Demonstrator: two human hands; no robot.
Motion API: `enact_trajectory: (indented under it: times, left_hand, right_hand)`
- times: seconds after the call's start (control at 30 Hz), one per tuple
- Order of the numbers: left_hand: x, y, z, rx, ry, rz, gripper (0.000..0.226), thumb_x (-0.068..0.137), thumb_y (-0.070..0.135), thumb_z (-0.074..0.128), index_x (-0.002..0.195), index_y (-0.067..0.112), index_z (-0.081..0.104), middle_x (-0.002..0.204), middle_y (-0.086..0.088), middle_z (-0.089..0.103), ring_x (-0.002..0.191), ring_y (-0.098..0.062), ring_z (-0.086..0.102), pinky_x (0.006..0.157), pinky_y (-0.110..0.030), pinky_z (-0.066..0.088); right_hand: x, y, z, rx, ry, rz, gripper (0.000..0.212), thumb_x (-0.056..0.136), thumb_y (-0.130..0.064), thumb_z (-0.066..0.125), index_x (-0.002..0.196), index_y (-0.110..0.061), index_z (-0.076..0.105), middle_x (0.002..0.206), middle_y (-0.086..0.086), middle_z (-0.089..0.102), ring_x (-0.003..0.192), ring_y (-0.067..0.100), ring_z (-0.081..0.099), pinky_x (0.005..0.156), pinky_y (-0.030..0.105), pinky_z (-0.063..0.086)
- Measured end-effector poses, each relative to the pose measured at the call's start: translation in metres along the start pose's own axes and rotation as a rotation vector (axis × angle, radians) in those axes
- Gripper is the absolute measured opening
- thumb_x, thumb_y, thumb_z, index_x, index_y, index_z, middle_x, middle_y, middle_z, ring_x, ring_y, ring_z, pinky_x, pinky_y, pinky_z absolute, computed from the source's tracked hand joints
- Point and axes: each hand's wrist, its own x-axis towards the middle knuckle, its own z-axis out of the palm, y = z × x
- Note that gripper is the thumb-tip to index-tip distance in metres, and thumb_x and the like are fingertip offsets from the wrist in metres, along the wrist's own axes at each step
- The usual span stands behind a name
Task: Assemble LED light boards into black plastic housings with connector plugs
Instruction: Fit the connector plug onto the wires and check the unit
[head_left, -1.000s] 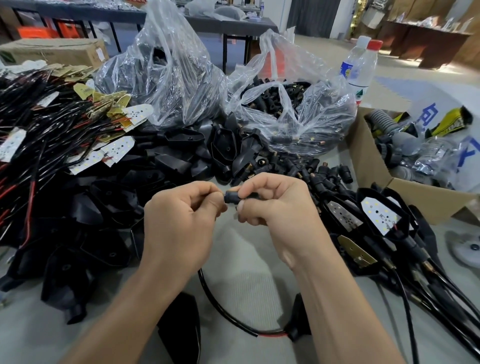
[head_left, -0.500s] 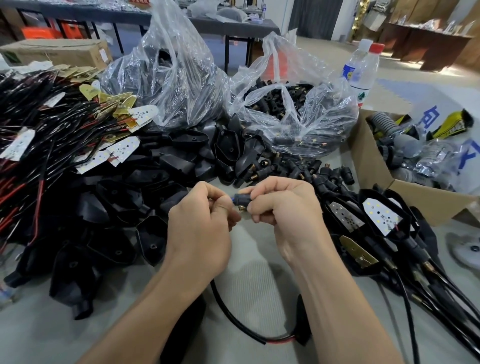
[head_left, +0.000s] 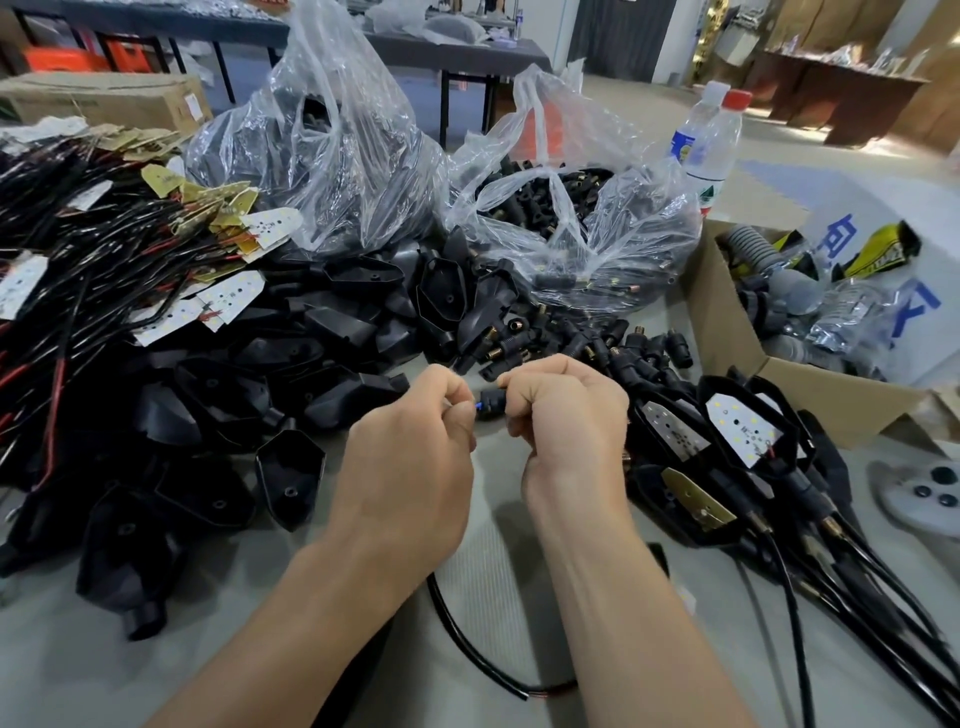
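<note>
Across the grey table's (head_left: 62, 675) left side, black plastic housings (head_left: 260, 395) are heaped. Just in front, the left hand (head_left: 410, 467) and right hand (head_left: 569, 415) are held close together, fingers curled. Between them a small black connector plug (head_left: 492, 405) is pinched by both sets of fingertips.

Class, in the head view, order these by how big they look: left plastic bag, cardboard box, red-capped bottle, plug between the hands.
Largest: left plastic bag and cardboard box, alike; the box runs off frame, so unranked.
Next: red-capped bottle, though farther away.
Smallest: plug, despite being nearest.
</note>
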Motion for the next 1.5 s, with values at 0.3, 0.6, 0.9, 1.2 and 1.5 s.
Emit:
enact_trajectory:
  times: [0.3,0.6,0.9,1.2,1.5]
  left_hand:
    - [0.005,-0.003,-0.017,-0.121,-0.154,0.121,0.025,0.088,0.039,0.073,0.070,0.029,0.060,0.063,0.009,0.060,0.058,-0.007,0.052,0.055,-0.014,0.037]
    - [0.018,-0.014,-0.019,-0.199,-0.433,-0.055,0.033,0.090,0.028,0.077,0.062,0.017,0.064,0.044,0.012,0.046,0.043,-0.007,0.035,0.045,-0.018,0.030]
    - [0.005,0.003,-0.008,-0.059,-0.229,-0.028,0.037,0.090,0.019,0.070,0.056,0.014,0.053,0.046,0.009,0.046,0.051,-0.007,0.042,0.049,-0.017,0.031]
    - [-0.001,0.007,-0.008,0.242,-0.120,0.069,0.031,0.102,0.038,0.047,0.074,0.026,0.043,0.067,0.007,0.052,0.061,-0.015,0.043,0.053,-0.032,0.026]
    - [0.007,-0.013,-0.009,-0.042,-0.312,0.011,0.038,0.081,0.058,0.068,0.064,0.025,0.060,0.053,0.008,0.062,0.043,-0.006,0.048,0.043,-0.018,0.033]
  right_hand:
    - [0.007,-0.002,-0.005,-0.263,-0.241,-0.178,0.014,0.065,-0.007,0.066,0.060,-0.019,0.063,0.054,-0.002,0.056,0.050,0.011,0.048,0.047,0.026,0.042]
    - [0.012,0.020,0.002,-0.483,-0.097,-0.240,0.016,0.082,-0.019,0.070,0.081,-0.034,0.075,0.049,-0.011,0.054,0.049,0.006,0.050,0.058,0.032,0.048]
    - [0.017,0.027,0.006,-0.398,0.087,-0.114,0.017,0.084,-0.017,0.070,0.073,-0.029,0.076,0.049,-0.011,0.057,0.051,0.011,0.051,0.060,0.034,0.044]
    - [0.021,0.025,0.012,-0.381,0.042,-0.057,0.016,0.089,-0.024,0.067,0.075,-0.020,0.073,0.054,-0.009,0.058,0.054,0.013,0.052,0.060,0.034,0.046]
    - [0.019,0.010,-0.003,-0.558,-0.210,-0.211,0.019,0.084,-0.031,0.059,0.069,-0.021,0.061,0.060,-0.002,0.067,0.059,0.016,0.061,0.057,0.039,0.046]
